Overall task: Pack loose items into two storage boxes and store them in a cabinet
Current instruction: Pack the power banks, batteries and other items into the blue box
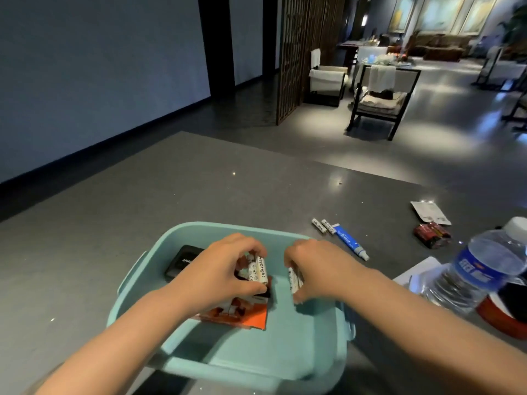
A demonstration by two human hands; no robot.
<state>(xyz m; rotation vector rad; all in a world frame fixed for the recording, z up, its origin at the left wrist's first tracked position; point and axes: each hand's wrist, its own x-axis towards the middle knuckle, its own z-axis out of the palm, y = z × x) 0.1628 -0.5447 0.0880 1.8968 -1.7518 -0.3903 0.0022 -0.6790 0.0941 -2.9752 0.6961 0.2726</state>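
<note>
The grey desk [199, 181] carries a teal storage box [256, 346], the landmark here. Right of the box stands a water bottle [479, 269]. Inside the box, both hands work at its far half. The left hand [228, 269] has its grip pinching a bundle of white batteries [258, 270] above an orange packet [245, 315]. The right hand [316, 269] has its grip curled round more white batteries [293, 279]. Beyond the box's far right corner lie a blue tube [350, 242] and two loose batteries [323, 226].
</note>
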